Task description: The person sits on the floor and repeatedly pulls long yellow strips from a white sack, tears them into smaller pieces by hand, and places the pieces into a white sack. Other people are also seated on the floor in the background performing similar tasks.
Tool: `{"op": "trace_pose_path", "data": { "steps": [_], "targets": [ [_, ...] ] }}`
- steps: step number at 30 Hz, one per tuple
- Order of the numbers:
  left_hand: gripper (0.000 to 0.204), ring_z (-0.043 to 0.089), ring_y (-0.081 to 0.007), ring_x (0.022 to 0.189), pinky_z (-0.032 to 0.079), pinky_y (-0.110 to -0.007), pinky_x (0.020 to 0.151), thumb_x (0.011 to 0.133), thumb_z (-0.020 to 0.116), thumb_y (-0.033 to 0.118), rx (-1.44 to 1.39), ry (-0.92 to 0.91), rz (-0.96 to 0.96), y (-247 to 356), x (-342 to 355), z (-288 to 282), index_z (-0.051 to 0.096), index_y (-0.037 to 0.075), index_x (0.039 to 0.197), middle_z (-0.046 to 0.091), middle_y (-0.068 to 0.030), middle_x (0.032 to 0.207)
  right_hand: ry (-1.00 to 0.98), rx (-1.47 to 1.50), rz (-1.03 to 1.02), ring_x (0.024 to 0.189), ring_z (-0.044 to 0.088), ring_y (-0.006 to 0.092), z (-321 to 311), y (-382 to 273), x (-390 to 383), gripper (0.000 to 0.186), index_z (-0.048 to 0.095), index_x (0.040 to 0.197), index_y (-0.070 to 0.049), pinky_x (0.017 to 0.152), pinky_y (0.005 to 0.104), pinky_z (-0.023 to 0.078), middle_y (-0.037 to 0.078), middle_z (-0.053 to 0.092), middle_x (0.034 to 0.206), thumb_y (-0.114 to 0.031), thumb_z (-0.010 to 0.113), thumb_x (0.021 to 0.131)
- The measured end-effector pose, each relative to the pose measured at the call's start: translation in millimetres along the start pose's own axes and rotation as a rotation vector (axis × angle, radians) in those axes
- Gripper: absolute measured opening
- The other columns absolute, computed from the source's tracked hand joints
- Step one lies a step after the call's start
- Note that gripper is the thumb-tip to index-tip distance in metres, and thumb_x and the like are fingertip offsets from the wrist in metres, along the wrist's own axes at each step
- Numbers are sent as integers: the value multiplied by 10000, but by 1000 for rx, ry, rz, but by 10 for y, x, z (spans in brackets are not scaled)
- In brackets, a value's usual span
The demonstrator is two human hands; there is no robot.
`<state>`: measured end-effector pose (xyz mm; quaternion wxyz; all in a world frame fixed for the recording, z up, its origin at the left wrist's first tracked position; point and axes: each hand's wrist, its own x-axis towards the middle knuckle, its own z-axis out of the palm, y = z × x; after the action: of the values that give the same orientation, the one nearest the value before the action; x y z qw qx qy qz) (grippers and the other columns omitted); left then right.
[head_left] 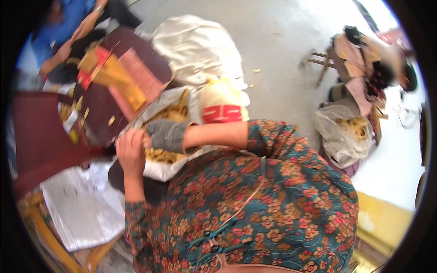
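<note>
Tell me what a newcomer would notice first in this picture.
Probably the flower-patterned top filling the lower middle. Above and left of it, the left hand and grey-gloved right hand are close together over an open white sack of yellowish pieces. Beyond, a big white bundle bulges near the top, left of centre.

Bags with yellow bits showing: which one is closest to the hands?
The open white bag, with yellow bits showing beside the left hand and right hand. The clear bag is see-through and sits away to the right.
</note>
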<state>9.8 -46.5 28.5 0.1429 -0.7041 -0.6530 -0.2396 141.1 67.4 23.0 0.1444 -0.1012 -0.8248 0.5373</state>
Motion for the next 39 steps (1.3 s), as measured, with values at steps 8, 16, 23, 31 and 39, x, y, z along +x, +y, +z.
{"op": "trace_pose_path", "data": {
  "steps": [8, 16, 23, 31, 39],
  "targets": [
    [128, 596, -215, 672, 447, -295, 546, 817, 531, 57, -375, 40, -304, -340, 7, 326, 541, 74, 944, 593, -71, 760, 101, -129, 53, 715, 552, 252, -65, -54, 194, 239, 583, 814, -13, 693, 348, 431, 150, 567, 748, -247, 598, 767],
    [151, 440, -26, 626, 405, -185, 547, 902, 524, 179, -1192, -21, -875, -433, 251, 287, 549, 56, 987, 488, 35, 725, -3, -567, 168, 730, 582, 307, -531, 204, 537, 308, 658, 849, -114, 682, 385, 450, 147, 563, 751, -397, 537, 820],
    [167, 408, -24, 611, 357, -191, 527, 897, 541, 210, -1083, 86, -981, -634, 434, 395, 579, 52, 937, 490, 46, 715, 117, -341, 172, 774, 575, 308, -530, 382, 812, 288, 647, 847, -87, 694, 398, 440, 163, 563, 781, -345, 519, 840],
    [174, 424, -45, 558, 357, -222, 472, 856, 565, 207, -1101, 62, -1098, -854, 559, 524, 592, 37, 882, 474, 44, 618, 254, -370, 120, 793, 578, 329, -532, 466, 1074, 269, 629, 826, -48, 729, 400, 456, 157, 597, 850, -282, 497, 845],
    [217, 572, -373, 790, 444, -402, 706, 779, 566, 220, -394, -205, -872, -644, 340, 540, 593, 30, 881, 599, -203, 798, 229, -586, 449, 894, 601, 296, -371, 714, 868, 183, 647, 899, -74, 756, 349, 485, 130, 618, 951, -141, 511, 796]
  ]
}}
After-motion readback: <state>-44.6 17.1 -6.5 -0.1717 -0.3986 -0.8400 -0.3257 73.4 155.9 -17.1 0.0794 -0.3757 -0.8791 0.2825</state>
